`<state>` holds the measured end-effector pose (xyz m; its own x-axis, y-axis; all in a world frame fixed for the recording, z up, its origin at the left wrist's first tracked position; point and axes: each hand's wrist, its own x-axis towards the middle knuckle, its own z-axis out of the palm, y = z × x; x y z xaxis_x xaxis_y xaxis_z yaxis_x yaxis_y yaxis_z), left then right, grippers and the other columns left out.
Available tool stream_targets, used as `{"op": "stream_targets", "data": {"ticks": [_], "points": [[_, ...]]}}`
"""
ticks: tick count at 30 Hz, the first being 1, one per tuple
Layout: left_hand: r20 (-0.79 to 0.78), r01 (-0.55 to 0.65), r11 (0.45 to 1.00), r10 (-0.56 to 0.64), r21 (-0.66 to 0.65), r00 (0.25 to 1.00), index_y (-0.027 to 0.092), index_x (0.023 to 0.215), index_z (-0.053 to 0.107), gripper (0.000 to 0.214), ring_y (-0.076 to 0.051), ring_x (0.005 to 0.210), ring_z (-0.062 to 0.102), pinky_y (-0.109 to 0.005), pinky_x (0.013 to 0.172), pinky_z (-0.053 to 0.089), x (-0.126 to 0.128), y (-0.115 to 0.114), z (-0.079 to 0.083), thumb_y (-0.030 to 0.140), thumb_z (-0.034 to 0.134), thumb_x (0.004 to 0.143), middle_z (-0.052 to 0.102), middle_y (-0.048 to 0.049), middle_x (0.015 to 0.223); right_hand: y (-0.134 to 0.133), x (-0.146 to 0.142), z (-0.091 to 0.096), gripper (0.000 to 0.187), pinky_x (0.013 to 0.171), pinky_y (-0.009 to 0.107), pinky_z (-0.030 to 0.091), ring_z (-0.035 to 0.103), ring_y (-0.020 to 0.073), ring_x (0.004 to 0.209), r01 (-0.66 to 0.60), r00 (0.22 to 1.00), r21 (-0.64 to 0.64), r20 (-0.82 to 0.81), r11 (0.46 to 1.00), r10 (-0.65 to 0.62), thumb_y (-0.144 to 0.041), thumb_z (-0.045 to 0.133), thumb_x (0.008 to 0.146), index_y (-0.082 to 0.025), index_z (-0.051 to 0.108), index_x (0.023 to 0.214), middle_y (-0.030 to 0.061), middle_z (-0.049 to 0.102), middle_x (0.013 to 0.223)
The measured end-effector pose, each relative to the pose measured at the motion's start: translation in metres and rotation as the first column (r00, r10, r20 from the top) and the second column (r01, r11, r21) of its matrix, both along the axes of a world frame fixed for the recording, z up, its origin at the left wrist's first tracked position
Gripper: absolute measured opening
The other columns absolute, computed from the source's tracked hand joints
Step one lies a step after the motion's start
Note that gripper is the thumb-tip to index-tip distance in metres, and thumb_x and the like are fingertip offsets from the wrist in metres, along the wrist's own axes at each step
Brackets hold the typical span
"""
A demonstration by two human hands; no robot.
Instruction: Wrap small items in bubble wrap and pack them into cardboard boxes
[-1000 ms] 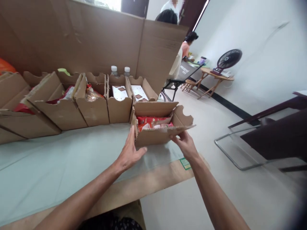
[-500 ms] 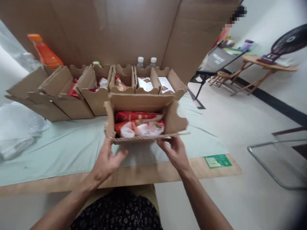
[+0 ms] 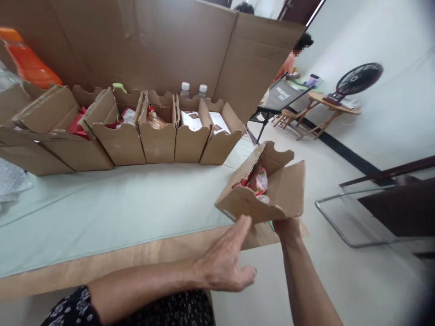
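A cardboard box (image 3: 246, 206) with scalloped edges is at the right end of the cloth-covered table, turned at an angle. Red packets and a pinkish-white packet (image 3: 261, 181) lie inside it. My right hand (image 3: 287, 226) is at the box's lower right edge and holds it from beneath; its fingers are hidden behind the cardboard. My left hand (image 3: 226, 260) is open, fingers stretched toward the near wall and thumb spread apart. Its fingertips are at the box's lower edge; whether they touch it I cannot tell.
Several similar boxes (image 3: 158, 145) stand in a row at the back, holding packets and white cartons. Behind them rises a large cardboard panel (image 3: 176, 50), with an orange bottle (image 3: 32, 61) at left. A fan (image 3: 360, 79), a folding chair (image 3: 280, 97) and another person (image 3: 288, 63) are beyond.
The box has moved to the right and turned. My left hand has gone from its left corner to below its near wall, while my right hand has stayed with it. The view has swung right.
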<state>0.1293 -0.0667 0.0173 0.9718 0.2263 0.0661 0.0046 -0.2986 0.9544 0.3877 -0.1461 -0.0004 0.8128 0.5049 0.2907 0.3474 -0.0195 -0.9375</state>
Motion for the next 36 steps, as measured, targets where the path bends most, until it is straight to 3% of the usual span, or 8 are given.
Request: {"op": "stream_targets", "data": {"ticks": [3,6,9,11,16,24,30,36], "points": [[0.06,0.035,0.995,-0.041,0.091,0.997,0.021,0.156,0.051,0.081,-0.038,0.158,0.034,-0.06,0.126,0.036,0.0,0.009,-0.005,0.024,0.072,0.077,0.034,-0.0173,0.171,-0.021,-0.021,-0.009,0.055,0.095,0.053,0.059,0.07,0.035,0.119,-0.048,0.999,0.006,-0.019,0.999,0.048,-0.069,0.056,0.088,-0.032,0.065,0.128,0.0109,0.071,0.131],[0.105,-0.173,0.96,0.153,0.221,0.983,0.02,0.135,0.07,0.055,-0.034,0.147,0.052,-0.057,0.12,0.046,-0.015,0.039,-0.025,0.015,0.063,0.081,0.055,-0.0171,0.158,-0.04,-0.053,-0.026,0.06,0.096,0.052,0.059,0.07,0.0353,0.119,-0.142,0.989,-0.014,-0.044,0.99,0.141,-0.07,0.067,0.083,-0.034,0.062,0.13,0.0124,0.07,0.132],[0.171,-0.384,0.852,0.345,0.356,0.923,0.02,0.124,0.074,0.043,-0.033,0.138,0.059,-0.059,0.113,0.052,-0.031,0.079,-0.049,0.013,0.06,0.083,0.065,-0.0165,0.146,-0.035,-0.073,-0.039,0.075,0.096,0.055,0.059,0.07,0.0381,0.116,-0.107,0.994,-0.183,-0.001,0.977,0.108,-0.063,0.085,0.07,-0.031,0.061,0.133,0.0143,0.072,0.124],[0.222,-0.481,0.771,0.426,0.417,0.877,0.021,0.117,0.075,0.037,-0.033,0.135,0.061,-0.061,0.11,0.054,-0.037,0.099,-0.061,0.013,0.059,0.085,0.069,-0.0159,0.139,-0.021,-0.07,-0.039,0.073,0.095,0.055,0.059,0.071,0.0388,0.11,-0.064,0.997,-0.268,0.019,0.961,0.072,-0.06,0.087,0.069,-0.027,0.063,0.129,0.0138,0.075,0.114],[0.319,-0.596,0.652,0.505,0.468,0.802,0.021,0.113,0.073,0.032,-0.032,0.135,0.06,-0.06,0.108,0.055,-0.038,0.11,-0.074,0.011,0.055,0.088,0.071,-0.0138,0.135,0.014,-0.006,-0.018,0.058,0.101,0.057,0.053,0.069,0.0364,0.109,-0.095,0.995,-0.211,-0.011,0.973,0.094,-0.056,0.086,0.069,-0.024,0.066,0.114,0.0111,0.076,0.109],[0.25,-0.558,0.653,0.508,0.512,0.824,0.022,0.111,0.073,0.034,-0.034,0.136,0.059,-0.061,0.108,0.054,-0.036,0.102,-0.078,0.009,0.056,0.085,0.069,-0.0133,0.138,0.097,0.104,0.01,0.057,0.106,0.052,0.051,0.067,0.0301,0.109,-0.251,0.968,-0.156,-0.063,0.955,0.244,-0.041,0.087,0.054,-0.024,0.064,0.104,0.0064,0.076,0.112],[0.23,-0.531,0.636,0.496,0.56,0.837,0.021,0.108,0.074,0.035,-0.039,0.138,0.057,-0.064,0.106,0.055,-0.034,0.098,-0.078,0.008,0.054,0.083,0.067,-0.0162,0.14,0.157,0.133,0.004,0.062,0.105,0.051,0.051,0.065,0.0286,0.11,-0.324,0.946,-0.133,-0.076,0.937,0.316,-0.035,0.083,0.05,-0.024,0.065,0.109,0.0052,0.076,0.112],[0.228,-0.521,0.593,0.499,0.614,0.836,0.021,0.107,0.073,0.036,-0.037,0.137,0.057,-0.061,0.103,0.058,-0.032,0.097,-0.074,0.006,0.053,0.081,0.067,-0.0153,0.14,0.175,0.13,-0.005,0.063,0.103,0.051,0.053,0.067,0.0289,0.106,-0.321,0.947,-0.132,-0.073,0.938,0.314,-0.038,0.077,0.051,-0.023,0.066,0.111,0.0068,0.077,0.111]]}}
